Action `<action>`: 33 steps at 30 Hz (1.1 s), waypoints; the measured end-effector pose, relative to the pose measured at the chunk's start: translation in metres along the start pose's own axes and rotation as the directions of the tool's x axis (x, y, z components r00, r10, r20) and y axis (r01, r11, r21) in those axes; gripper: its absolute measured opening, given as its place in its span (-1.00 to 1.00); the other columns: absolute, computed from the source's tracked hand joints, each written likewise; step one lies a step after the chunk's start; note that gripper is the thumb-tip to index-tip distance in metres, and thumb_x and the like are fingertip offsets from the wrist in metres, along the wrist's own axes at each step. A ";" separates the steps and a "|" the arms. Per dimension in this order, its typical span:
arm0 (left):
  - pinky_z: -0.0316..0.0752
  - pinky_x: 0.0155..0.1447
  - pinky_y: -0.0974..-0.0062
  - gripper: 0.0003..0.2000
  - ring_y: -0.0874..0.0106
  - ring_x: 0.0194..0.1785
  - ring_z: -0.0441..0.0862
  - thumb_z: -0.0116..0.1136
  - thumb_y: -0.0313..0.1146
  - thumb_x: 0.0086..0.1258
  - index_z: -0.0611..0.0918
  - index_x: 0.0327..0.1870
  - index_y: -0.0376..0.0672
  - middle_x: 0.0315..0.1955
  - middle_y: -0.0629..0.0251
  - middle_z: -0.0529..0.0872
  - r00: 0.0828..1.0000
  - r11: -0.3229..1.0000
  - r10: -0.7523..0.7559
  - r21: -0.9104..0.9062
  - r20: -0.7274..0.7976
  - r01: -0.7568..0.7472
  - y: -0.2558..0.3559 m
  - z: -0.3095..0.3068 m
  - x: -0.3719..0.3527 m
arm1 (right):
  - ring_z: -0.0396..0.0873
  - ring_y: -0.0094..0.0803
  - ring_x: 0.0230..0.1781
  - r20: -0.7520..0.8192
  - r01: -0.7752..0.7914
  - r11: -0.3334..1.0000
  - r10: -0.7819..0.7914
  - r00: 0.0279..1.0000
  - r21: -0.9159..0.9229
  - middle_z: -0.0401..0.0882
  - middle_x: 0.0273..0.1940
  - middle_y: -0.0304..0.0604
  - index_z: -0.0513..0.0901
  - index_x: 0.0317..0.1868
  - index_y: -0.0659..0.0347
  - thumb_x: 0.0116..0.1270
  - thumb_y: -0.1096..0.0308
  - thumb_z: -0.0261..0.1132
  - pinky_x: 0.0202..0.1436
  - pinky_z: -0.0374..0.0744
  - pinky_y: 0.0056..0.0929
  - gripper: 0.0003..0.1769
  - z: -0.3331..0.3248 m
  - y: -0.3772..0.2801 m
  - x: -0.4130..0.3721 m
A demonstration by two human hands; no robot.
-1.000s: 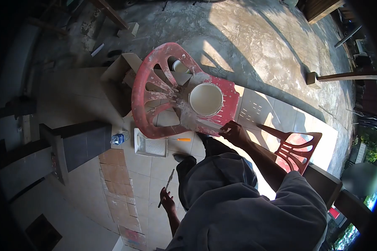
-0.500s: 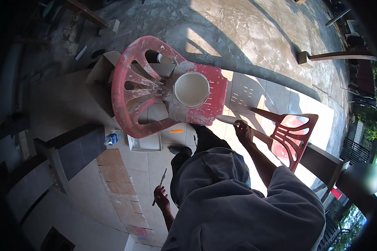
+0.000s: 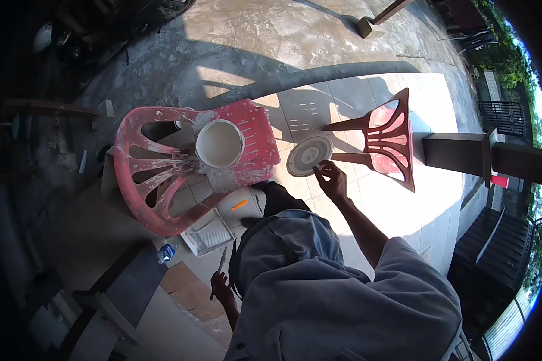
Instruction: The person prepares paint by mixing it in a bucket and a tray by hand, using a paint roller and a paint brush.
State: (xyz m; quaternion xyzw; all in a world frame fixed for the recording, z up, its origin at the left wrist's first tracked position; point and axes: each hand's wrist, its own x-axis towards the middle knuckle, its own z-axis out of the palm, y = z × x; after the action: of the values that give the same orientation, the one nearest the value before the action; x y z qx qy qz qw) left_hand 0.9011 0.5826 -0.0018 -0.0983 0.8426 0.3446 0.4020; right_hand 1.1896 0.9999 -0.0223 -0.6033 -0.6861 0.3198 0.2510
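Note:
My right hand pinches the rim of a round, whitish bucket lid, tilted so its ringed face shows. Down at my left side, my left hand is closed round a thin, pale-smeared tool with a dark handle; its exact kind does not show. In front of me stands a paint-spattered red plastic chair. On its seat rests an uncovered bucket filled with a whitish substance. Neither hand touches the chair or the bucket.
A second red plastic chair stands to the right on the tiles. Below the spattered chair are a white paint tray, an orange handle and a water bottle. Cardboard lies on the left floor. A dark post stands right.
The lid, seen nearly edge-on before, is now turned with its round face showing and is clear of the chair seat. My view has shifted to the right. The left hand keeps its tool.

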 end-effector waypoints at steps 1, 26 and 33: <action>0.44 0.14 0.09 -0.51 0.21 0.17 0.52 -0.14 0.07 0.52 0.40 0.27 -0.09 0.14 0.14 0.57 1.000 1.000 -0.009 0.004 0.001 0.009 -0.005 -0.005 0.012 | 0.74 -0.41 -0.39 -0.040 -0.061 0.998 0.062 0.997 0.009 0.70 -0.39 -0.17 0.59 -0.15 0.26 0.24 0.36 0.42 -0.38 0.61 -0.52 -0.76 -0.004 0.008 -0.014; 0.44 0.15 0.24 -0.42 0.25 0.14 0.53 -0.25 0.14 0.54 0.42 0.26 -0.21 0.10 0.12 0.57 0.960 0.630 0.106 0.730 0.259 -0.267 0.056 -0.027 0.050 | 0.61 -0.08 0.02 -0.314 -0.003 0.323 0.922 0.227 0.946 0.45 0.14 0.09 0.22 0.32 0.30 0.40 0.45 0.20 0.03 0.73 -0.16 -0.46 -0.189 0.444 -0.162; 0.45 0.14 0.24 -0.48 0.26 0.13 0.54 -0.29 0.06 0.58 0.47 0.19 -0.22 0.05 0.14 0.60 0.932 0.630 0.140 0.697 0.333 -0.344 0.046 -0.004 0.053 | 0.40 -0.15 0.30 0.009 -0.457 0.104 0.971 0.238 0.884 0.31 0.34 0.00 0.08 0.48 0.00 0.48 0.16 0.13 0.25 0.50 0.01 -0.34 -0.120 0.414 -0.143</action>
State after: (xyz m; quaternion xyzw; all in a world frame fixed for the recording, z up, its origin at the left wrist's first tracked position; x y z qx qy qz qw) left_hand 0.8436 0.6200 -0.0168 0.2331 0.8574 0.0308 0.4577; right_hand 1.5747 0.9034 -0.2431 -0.7683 0.0681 0.4381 0.4616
